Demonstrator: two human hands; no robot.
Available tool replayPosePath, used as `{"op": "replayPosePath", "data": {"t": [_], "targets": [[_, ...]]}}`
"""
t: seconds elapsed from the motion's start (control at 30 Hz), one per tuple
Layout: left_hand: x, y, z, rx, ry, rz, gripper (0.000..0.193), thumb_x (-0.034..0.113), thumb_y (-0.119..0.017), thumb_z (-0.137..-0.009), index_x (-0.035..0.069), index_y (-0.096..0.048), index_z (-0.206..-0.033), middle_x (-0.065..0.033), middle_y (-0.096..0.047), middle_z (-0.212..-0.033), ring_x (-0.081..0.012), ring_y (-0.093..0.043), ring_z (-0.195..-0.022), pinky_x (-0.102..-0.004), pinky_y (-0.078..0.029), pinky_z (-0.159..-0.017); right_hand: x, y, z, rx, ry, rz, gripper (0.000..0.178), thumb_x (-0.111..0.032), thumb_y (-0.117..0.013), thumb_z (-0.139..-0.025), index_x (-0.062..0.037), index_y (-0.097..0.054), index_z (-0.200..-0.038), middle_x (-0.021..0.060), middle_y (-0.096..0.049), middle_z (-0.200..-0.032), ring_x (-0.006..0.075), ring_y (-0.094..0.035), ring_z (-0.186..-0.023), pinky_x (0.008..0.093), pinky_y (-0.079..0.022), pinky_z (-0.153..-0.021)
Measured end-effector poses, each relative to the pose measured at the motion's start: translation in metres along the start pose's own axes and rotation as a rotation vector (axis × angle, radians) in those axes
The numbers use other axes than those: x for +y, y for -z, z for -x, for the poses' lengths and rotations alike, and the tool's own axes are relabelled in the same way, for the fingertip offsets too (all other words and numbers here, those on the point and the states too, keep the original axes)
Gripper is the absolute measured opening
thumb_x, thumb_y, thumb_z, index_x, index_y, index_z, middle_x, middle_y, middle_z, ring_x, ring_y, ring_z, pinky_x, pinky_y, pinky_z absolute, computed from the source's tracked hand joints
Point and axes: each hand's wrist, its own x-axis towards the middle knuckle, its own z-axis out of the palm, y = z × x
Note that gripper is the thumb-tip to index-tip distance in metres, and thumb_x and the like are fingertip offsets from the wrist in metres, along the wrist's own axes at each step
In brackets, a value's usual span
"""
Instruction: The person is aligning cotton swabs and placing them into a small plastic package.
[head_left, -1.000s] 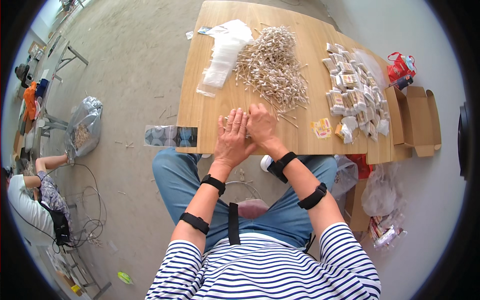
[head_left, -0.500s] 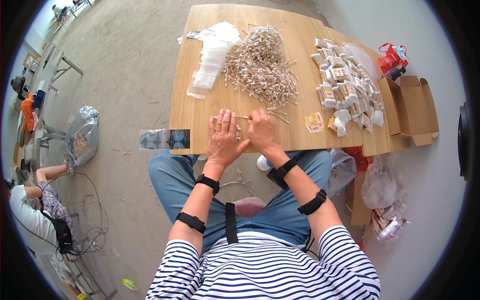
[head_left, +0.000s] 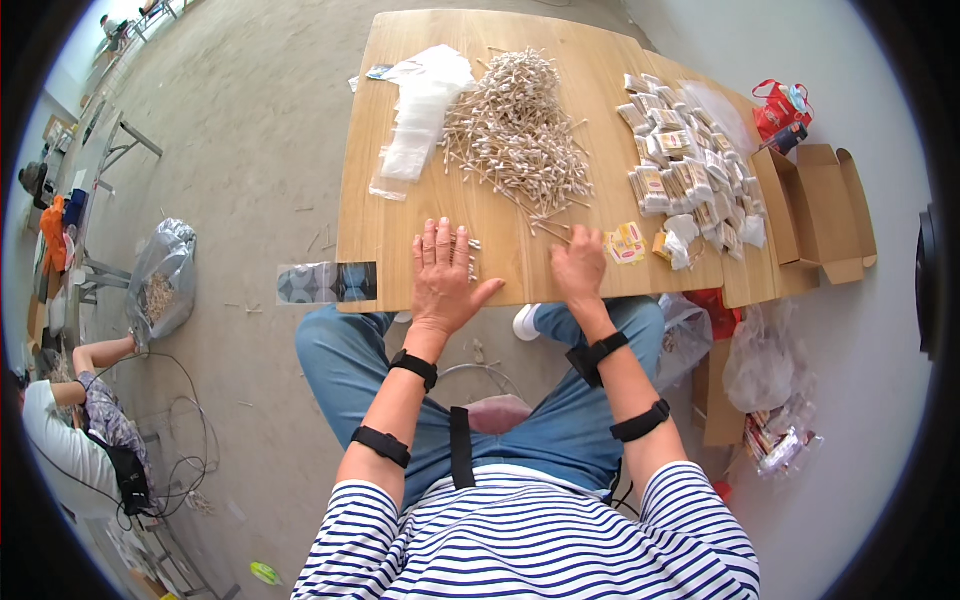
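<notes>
My left hand (head_left: 443, 280) lies flat at the table's near edge, fingers stretched out. Beneath it is a small row of cotton swabs (head_left: 473, 258), their white tips showing past the fingers; the rest is hidden under the palm. My right hand (head_left: 579, 266) is curled, fingertips down on the wood just below a few stray swabs (head_left: 549, 230). Whether a swab is between its fingertips is hidden. Beyond both hands rises a big loose heap of cotton swabs (head_left: 525, 130). Left of the heap lies a stack of clear plastic bags (head_left: 418, 130).
Yellow-and-red paper cards (head_left: 625, 243) lie right of my right hand, beside a mound of packed swab bundles (head_left: 690, 165). An open cardboard box (head_left: 825, 215) stands at the right. A dark patterned sheet (head_left: 330, 283) overhangs the left edge. Another person (head_left: 75, 430) sits far left.
My right hand has moved right, away from my left hand, toward the stray swabs. The left hand stays flat in nearly the same place; more swab tips show beside its fingers.
</notes>
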Motion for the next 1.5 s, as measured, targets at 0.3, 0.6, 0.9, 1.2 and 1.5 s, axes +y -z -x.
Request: {"op": "replayPosePath", "data": {"t": [0.3, 0.6, 0.9, 1.2, 1.5], "targets": [[0.006, -0.004, -0.007, -0.004, -0.014, -0.008, 0.094, 0.067, -0.065, -0.082, -0.001, -0.047, -0.144, -0.0239, -0.041, -0.150, -0.0396, -0.030, -0.146, -0.0538, -0.021, -0.120, -0.039, -0.034, -0.040, 0.017, 0.185, -0.224, 0.019, -0.006, -0.066, -0.080, 0.0000, -0.064, -0.098, 0.0207, -0.060, -0.102, 0.0391, -0.062, -0.098, 0.0467, -0.052, -0.085], [0.001, -0.002, -0.003, 0.003, -0.020, -0.023, 0.093, 0.067, -0.063, -0.083, -0.002, -0.047, -0.144, -0.0244, -0.041, -0.151, -0.0403, -0.031, -0.146, -0.0529, -0.020, -0.120, -0.045, -0.018, 0.008, -0.149, 0.429, -0.133, 0.022, -0.010, -0.071, -0.080, -0.0003, -0.063, -0.098, 0.0190, -0.059, -0.106, 0.0360, -0.061, -0.102, 0.0456, -0.052, -0.086], [0.002, -0.005, 0.002, -0.013, -0.001, -0.045, 0.085, 0.054, -0.066, -0.083, 0.000, -0.046, -0.146, -0.0230, -0.039, -0.153, -0.0401, -0.030, -0.146, -0.0536, -0.020, -0.120, -0.057, -0.009, 0.039, -0.286, 0.489, -0.323, 0.041, 0.000, -0.063, -0.075, 0.0040, -0.062, -0.116, 0.0218, -0.060, -0.116, 0.0402, -0.055, -0.113, 0.0465, -0.046, -0.099], [-0.003, -0.006, -0.002, 0.004, -0.004, 0.040, 0.080, 0.050, -0.064, -0.086, 0.001, -0.045, -0.146, -0.0224, -0.038, -0.152, -0.0398, -0.030, -0.145, -0.0524, -0.022, -0.118, -0.041, -0.002, 0.054, -0.378, 0.623, -0.390, 0.078, -0.002, -0.066, -0.067, 0.0078, -0.045, -0.142, 0.0269, -0.046, -0.145, 0.0414, -0.040, -0.138, 0.0445, -0.032, -0.118], [-0.015, -0.023, 0.000, -0.069, -0.029, -0.076, 0.070, 0.031, -0.057, -0.091, 0.000, -0.038, -0.150, -0.0200, -0.033, -0.157, -0.0374, -0.026, -0.149, -0.0488, -0.021, -0.119, -0.071, -0.040, 0.076, -0.254, 0.564, -0.083, 0.097, -0.014, -0.073, -0.069, 0.0040, -0.028, -0.153, 0.0239, -0.030, -0.158, 0.0369, -0.025, -0.150, 0.0509, -0.019, -0.122]]}}
